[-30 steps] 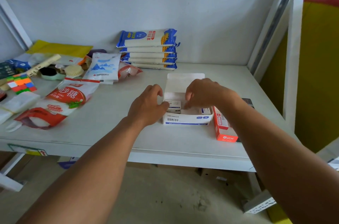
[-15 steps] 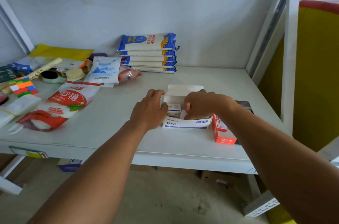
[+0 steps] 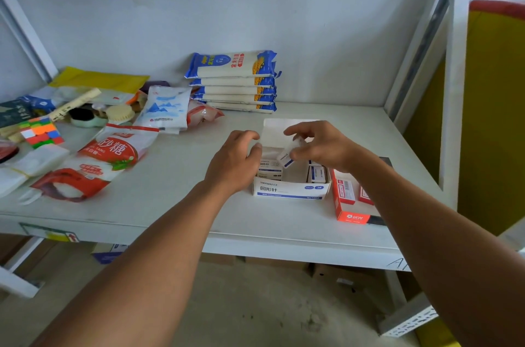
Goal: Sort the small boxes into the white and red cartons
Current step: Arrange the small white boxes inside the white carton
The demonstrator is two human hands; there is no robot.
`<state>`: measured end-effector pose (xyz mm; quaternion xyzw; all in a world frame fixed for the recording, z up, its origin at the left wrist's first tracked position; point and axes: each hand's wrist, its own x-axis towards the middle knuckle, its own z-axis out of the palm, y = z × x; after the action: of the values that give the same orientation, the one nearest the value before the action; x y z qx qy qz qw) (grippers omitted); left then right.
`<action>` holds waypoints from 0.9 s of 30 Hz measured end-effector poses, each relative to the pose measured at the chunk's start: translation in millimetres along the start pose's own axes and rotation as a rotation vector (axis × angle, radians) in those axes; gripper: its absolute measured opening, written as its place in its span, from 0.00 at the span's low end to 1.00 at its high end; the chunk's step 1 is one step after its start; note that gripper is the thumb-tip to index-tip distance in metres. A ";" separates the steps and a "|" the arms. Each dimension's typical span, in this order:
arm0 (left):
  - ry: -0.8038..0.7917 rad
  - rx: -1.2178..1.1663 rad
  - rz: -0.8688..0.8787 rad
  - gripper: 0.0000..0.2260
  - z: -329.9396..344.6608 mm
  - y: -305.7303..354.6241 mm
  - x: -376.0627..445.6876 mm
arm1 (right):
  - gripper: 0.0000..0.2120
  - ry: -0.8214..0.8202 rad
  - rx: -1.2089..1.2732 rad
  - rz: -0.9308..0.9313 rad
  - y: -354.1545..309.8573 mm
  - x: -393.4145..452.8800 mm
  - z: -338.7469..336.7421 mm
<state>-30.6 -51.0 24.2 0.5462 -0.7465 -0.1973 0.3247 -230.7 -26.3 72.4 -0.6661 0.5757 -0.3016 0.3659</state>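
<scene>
The white carton (image 3: 289, 191) with blue print stands open near the shelf's front, its lid flap tipped back. Small white boxes (image 3: 316, 173) stand inside along its left and right walls. My right hand (image 3: 321, 145) hovers above the carton's middle, pinching one small white box (image 3: 286, 158) tilted between thumb and fingers. My left hand (image 3: 235, 160) rests against the carton's left wall, fingers curled on its rim. The red carton (image 3: 345, 199) lies just right of the white one, partly hidden by my right forearm.
A stack of blue-and-white packets (image 3: 234, 82) sits against the back wall. Sugar bags (image 3: 98, 164), a puzzle cube (image 3: 42, 133), a brush and other clutter fill the shelf's left side. The shelf's upright post (image 3: 451, 91) stands at the right.
My right hand has risen out of the white carton with one small white box pinched in it. The left hand has stayed at the carton's left wall. The lid flap has tipped back.
</scene>
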 end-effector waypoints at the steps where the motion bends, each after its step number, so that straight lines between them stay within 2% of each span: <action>1: -0.003 -0.002 0.008 0.14 0.3 0.9 0.6 | 0.21 0.000 0.000 0.000 0.7 0.0 1.4; 5: 0.006 -0.010 0.003 0.13 0.5 -0.3 1.7 | 0.16 -0.013 0.036 -0.004 1.3 0.4 3.5; 10: 0.008 -0.039 -0.013 0.13 -1.6 -6.2 0.2 | 0.29 -0.041 0.085 -0.043 5.7 -2.1 3.4; 17: -0.012 -0.022 -0.023 0.12 -1.7 -9.9 -1.6 | 0.27 -0.032 0.014 -0.110 3.4 -3.7 7.4; 21: -0.009 -0.025 -0.021 0.12 -3.2 -10.2 -1.3 | 0.27 -0.033 -0.230 -0.072 -3.2 -2.9 11.5; 24: -0.006 -0.011 -0.016 0.12 -3.2 -12.0 -1.2 | 0.30 0.048 -0.442 -0.029 -12.1 -2.7 14.9; 27: -0.015 -0.012 -0.015 0.13 -1.7 -12.2 -1.7 | 0.26 0.064 -0.635 0.069 -17.9 -2.7 20.4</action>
<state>-20.7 -53.3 17.0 0.5484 -0.7435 -0.2084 0.3211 -204.6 -19.5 76.2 -0.7172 0.6746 -0.1153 0.1314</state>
